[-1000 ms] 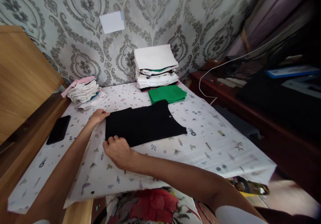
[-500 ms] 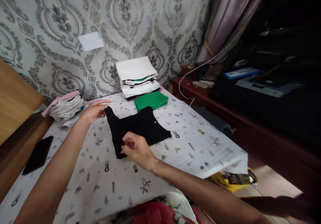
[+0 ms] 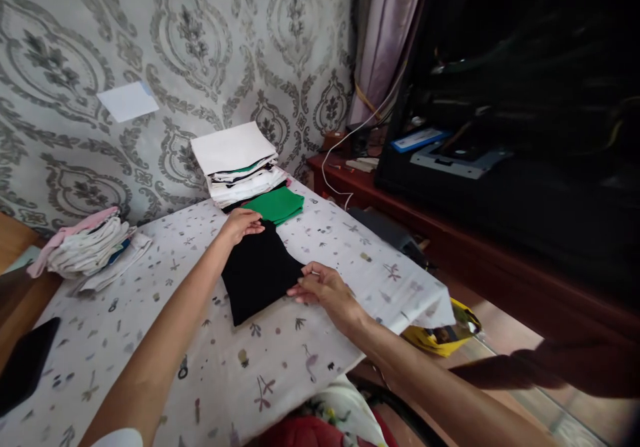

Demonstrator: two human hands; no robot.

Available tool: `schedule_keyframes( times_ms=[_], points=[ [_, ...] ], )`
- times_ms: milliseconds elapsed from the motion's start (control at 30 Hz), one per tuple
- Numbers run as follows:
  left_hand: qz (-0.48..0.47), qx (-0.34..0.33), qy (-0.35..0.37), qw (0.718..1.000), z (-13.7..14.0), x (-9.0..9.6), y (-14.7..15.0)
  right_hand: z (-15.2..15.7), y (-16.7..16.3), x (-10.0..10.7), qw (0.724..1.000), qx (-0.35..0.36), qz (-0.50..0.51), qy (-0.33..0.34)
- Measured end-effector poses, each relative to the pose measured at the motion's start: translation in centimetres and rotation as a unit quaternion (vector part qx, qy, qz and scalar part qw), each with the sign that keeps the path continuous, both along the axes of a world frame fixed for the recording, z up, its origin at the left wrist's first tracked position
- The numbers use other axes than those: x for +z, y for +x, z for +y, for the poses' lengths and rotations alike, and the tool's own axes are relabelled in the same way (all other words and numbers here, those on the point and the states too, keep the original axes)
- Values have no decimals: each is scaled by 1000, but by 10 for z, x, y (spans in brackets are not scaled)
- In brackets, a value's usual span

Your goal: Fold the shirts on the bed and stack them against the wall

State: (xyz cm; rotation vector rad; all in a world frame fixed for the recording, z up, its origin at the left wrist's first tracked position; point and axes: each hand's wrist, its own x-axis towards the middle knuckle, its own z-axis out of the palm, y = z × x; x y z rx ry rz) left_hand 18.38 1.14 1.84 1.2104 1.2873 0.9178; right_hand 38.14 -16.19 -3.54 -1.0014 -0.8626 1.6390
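A folded black top (image 3: 263, 277) lies flat on the patterned white tablecloth (image 3: 220, 373). At its far corner my left hand (image 3: 243, 225) has its fingers closed on the cloth edge. The near right corner is pinched between the thumb and fingers of my right hand (image 3: 323, 290). Just beyond the top is a folded green cloth (image 3: 277, 203), close to my left fingertips. Behind that rises a stack of folded clothes (image 3: 235, 150) with a white piece uppermost.
Folded white and pink clothes (image 3: 90, 243) are piled at the left edge of the table. A dark phone (image 3: 29, 360) lies nearer on that side. To the right are a red-brown cabinet (image 3: 480, 250), a white cable (image 3: 325, 167) and a yellow bag (image 3: 440, 340) below table height.
The view has turned right. My left hand has moved from the top's left corner to its far right corner, my right hand to the near right corner. The left part is now folded over.
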Motion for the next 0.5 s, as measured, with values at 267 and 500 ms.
schedule_keyframes(
  times_ms=[267,500],
  points=[
    [115,-52,208,970,-37,-25,-5,5,8,14,933,-48,-302,187],
    [435,-153,368,807,-102,-63,-4,52,-52,32,706,69,-536,458]
  ],
)
